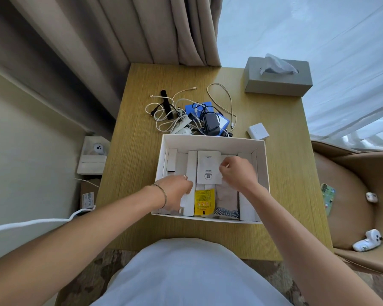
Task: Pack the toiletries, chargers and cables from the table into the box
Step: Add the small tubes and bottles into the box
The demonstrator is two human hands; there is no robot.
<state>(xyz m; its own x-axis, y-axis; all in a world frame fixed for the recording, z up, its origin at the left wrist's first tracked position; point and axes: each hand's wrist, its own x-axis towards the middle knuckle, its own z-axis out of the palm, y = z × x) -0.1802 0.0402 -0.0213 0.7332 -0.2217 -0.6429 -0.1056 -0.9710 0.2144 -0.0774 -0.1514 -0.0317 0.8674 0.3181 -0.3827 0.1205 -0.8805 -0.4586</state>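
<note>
A white open box (212, 140) sits on the wooden table (131, 173). Inside lie several white toiletry cartons, a white sachet (208, 166), a yellow sachet (204, 202) and a beige pouch (227, 197). My left hand (175, 188) reaches into the box's left side, fingers closed on a white carton (191, 168). At the right edge of the white sachet, my right hand (237, 173) pinches it. Behind the box lies a tangle of white cables (166, 115), a black charger (211, 123), blue boxes (197, 108) and a white charger cube (258, 130).
A grey tissue box (276, 78) stands at the table's far right corner. Curtains hang behind. A tan chair (349, 195) on the right holds a phone (328, 198) and white earbud cases. A white cord (31, 221) runs across on the left.
</note>
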